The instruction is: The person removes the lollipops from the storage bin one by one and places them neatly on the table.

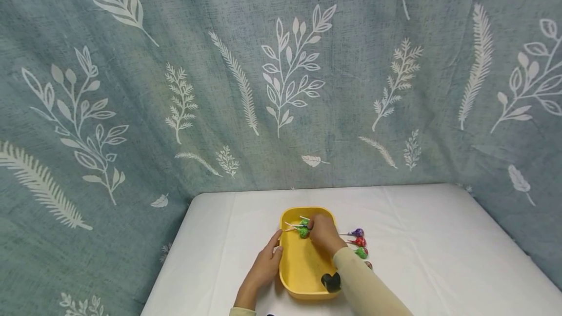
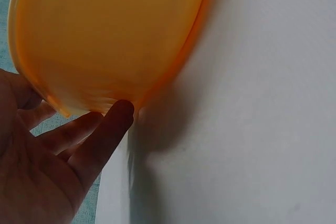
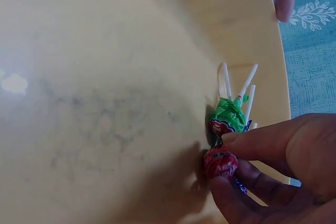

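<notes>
A yellow tray [image 1: 303, 267] sits on the white table. My right hand [image 1: 317, 228] reaches into its far end and pinches a red-wrapped lollipop [image 3: 220, 163] between thumb and fingers [image 3: 252, 145]. Green-wrapped lollipops [image 3: 229, 116] with white sticks lie right beside it against the tray wall [image 3: 252, 40]. My left hand [image 1: 268, 257] rests against the tray's left outer wall [image 2: 105, 35], its straight fingers [image 2: 105, 135] touching the wall.
To the right of the tray, purple [image 1: 357, 232], red [image 1: 360, 241] and green [image 1: 361, 252] lollipops lie on the table. The white tabletop [image 1: 439, 247] ends at a leaf-patterned blue curtain [image 1: 281, 87] behind and on both sides.
</notes>
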The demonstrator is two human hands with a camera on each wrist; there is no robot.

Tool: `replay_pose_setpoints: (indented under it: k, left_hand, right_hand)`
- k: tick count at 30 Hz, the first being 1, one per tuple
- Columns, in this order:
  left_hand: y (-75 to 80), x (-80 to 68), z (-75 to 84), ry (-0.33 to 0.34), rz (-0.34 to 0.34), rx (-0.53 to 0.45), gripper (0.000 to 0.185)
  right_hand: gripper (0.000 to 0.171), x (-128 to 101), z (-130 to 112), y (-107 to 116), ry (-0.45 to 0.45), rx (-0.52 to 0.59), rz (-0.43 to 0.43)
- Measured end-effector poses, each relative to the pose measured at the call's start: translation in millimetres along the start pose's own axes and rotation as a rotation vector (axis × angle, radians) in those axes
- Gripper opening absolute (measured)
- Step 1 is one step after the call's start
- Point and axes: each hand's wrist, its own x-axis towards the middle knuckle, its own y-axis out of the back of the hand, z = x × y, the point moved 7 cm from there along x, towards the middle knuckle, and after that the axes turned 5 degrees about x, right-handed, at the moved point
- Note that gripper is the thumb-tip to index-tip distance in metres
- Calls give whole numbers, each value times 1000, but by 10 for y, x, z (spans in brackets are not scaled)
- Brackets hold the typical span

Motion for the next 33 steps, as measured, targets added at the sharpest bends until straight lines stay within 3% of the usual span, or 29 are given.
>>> replay_pose_setpoints:
  k: [6,13,33]
  left_hand:
    - [10,-19,33,-26,10,13,50]
    - [9,-13,15,-10,1,15,50]
    - [8,-5,-3,-4,0,13,50]
  right_hand:
    - [13,10,10,-29,9,-33,2]
    - [15,6,19,-33,-30,45,-34]
    - [13,-136,-187,266,48,157,7]
